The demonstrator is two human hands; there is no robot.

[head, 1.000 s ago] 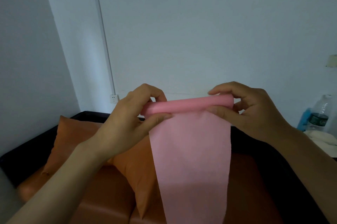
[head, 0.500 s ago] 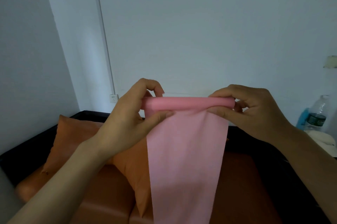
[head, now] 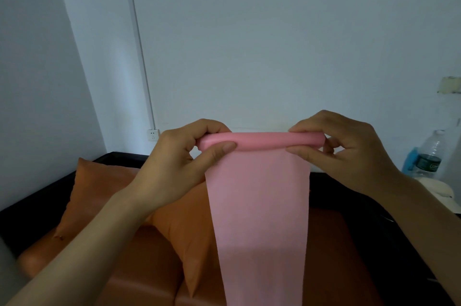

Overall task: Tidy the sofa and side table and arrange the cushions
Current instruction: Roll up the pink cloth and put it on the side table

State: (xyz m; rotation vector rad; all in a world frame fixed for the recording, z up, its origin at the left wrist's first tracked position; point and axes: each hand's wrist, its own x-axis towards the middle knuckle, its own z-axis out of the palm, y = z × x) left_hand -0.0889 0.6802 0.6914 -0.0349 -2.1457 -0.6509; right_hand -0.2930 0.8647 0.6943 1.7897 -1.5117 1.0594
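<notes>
I hold a pink cloth (head: 259, 201) up in front of me, its top edge wound into a tight roll and the rest hanging straight down out of the frame. My left hand (head: 174, 163) pinches the roll's left end. My right hand (head: 344, 153) pinches its right end. Below lies the sofa (head: 139, 265), with orange seat pads and a black frame. Two orange cushions lean on it: one (head: 99, 191) at the left corner, another (head: 189, 226) partly hidden behind the cloth and my left arm.
A side table (head: 446, 203) at the right edge carries a clear water bottle (head: 430, 156), a blue item (head: 410, 159) and a cream-coloured object (head: 439, 191). White walls stand behind, with a socket (head: 152, 134) under a vertical conduit.
The roll at the cloth's top has stayed between both hands and shifted slightly; my fingers have turned around it. The hanging part looks a little shorter and narrower.
</notes>
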